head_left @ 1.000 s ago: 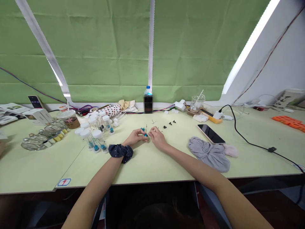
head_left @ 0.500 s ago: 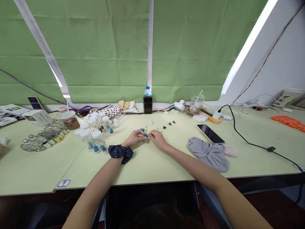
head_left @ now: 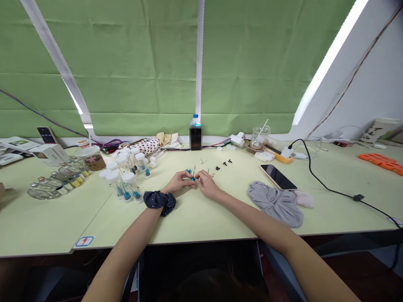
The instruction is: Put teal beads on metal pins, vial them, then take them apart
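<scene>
Between the thumb and fingers of my left hand [head_left: 178, 182], above the table, is a small blue piece with a thin stem [head_left: 193, 179], the stem pointing up. My right hand [head_left: 208, 185] is right beside it, thumb and fingers pinched close to the blue piece; what they hold is too small to make out. Just beyond my left fingertips lie more small blue pieces [head_left: 188, 170]. Thin pins [head_left: 203, 161] are scattered farther back. Several small black pieces [head_left: 224, 163] lie to the right of them.
Capped glass vials [head_left: 129, 178] with blue pieces inside stand left of my hands, near clear glass bottles [head_left: 59, 184]. On the right are a phone [head_left: 278, 176], a grey cloth [head_left: 275, 203] and a black cable [head_left: 333, 191]. A dark bottle [head_left: 195, 138] stands behind.
My right fingers have shifted slightly and lifted a little beside the blue piece. Its stem leans a bit more to the right. My left hand has hardly moved.
</scene>
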Motion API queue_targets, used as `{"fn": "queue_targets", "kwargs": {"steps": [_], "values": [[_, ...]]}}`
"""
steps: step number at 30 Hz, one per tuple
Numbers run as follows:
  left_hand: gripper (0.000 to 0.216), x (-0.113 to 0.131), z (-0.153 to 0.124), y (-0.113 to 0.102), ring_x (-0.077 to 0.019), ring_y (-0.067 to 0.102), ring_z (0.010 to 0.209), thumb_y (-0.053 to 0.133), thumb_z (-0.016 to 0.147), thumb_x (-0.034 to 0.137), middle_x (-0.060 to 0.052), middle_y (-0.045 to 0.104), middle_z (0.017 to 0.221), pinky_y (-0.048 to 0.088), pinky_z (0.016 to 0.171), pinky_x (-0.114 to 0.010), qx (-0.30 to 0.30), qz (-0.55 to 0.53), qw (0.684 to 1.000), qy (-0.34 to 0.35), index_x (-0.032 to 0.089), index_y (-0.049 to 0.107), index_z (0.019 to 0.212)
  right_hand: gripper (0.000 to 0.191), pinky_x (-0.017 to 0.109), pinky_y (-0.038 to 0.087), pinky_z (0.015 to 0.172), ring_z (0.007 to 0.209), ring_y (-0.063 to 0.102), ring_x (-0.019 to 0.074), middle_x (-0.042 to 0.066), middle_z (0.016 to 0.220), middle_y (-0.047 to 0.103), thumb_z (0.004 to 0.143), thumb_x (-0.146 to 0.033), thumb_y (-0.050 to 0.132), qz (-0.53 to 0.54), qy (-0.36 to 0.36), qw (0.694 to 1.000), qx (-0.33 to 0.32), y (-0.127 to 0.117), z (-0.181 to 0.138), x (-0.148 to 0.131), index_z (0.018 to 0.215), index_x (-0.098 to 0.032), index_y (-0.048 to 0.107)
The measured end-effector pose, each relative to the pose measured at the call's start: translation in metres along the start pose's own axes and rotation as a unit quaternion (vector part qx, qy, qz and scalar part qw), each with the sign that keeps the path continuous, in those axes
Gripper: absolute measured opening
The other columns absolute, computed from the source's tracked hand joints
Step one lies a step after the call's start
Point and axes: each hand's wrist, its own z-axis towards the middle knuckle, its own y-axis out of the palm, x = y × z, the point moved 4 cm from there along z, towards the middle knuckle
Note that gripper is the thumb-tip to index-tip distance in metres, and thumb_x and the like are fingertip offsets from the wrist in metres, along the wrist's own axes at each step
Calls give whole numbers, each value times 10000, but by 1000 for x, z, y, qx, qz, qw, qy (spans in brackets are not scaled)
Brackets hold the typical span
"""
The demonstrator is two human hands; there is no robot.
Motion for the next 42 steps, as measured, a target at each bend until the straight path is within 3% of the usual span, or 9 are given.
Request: {"fn": "queue_targets", "kwargs": {"steps": [5, 12, 18, 22, 30, 42], "values": [[404, -2, 1, -2, -177, 679, 668, 816, 566, 287, -48, 665, 843, 530, 703, -343, 3, -1, 1000, 3, 118, 539, 805, 214, 254, 396, 673, 729, 513, 138, 38, 879, 551, 839, -115, 465, -31, 19, 999, -10, -5, -2, 5, 946, -200, 630], [402, -2, 0, -2, -186, 682, 678, 809, 580, 303, -49, 664, 841, 534, 730, -369, -4, 5, 1000, 6, 122, 533, 811, 197, 244, 390, 667, 693, 540, 126, 27, 813, 604, 855, -167, 524, -59, 40, 997, -12, -8, -2, 8, 913, -224, 704], [429, 1, -1, -1, -185, 681, 667, 822, 552, 318, -33, 656, 811, 532, 707, -351, 7, 4, 1000, 1, 126, 529, 801, 152, 260, 409, 669, 708, 533, 140, 43, 840, 596, 830, -170, 549, -36, 38, 999, 4, -8, -1, 13, 954, -188, 637], [433, 1, -1, 0, -183, 681, 665, 823, 551, 317, -37, 649, 837, 532, 708, -352, 9, 3, 1000, -3, 124, 529, 803, 46, 252, 399, 650, 698, 516, 139, 38, 819, 563, 834, -170, 533, -33, 29, 999, 13, -12, -2, 12, 838, -173, 579], [412, 1, -1, 0, -174, 678, 667, 808, 581, 311, -33, 637, 848, 533, 707, -346, 3, 7, 1000, 6, 123, 522, 810, 122, 257, 340, 623, 680, 497, 136, 40, 887, 571, 902, -200, 443, -150, 54, 987, -33, -11, -4, 5, 847, -184, 551], [404, -4, 1, -3, -173, 679, 658, 806, 583, 303, -37, 648, 845, 537, 700, -344, 4, 5, 1000, 7, 130, 519, 809, 150, 272, 368, 681, 745, 497, 153, 50, 878, 538, 909, -154, 387, -113, 50, 991, -43, -6, -4, 1, 869, -182, 529]]}}
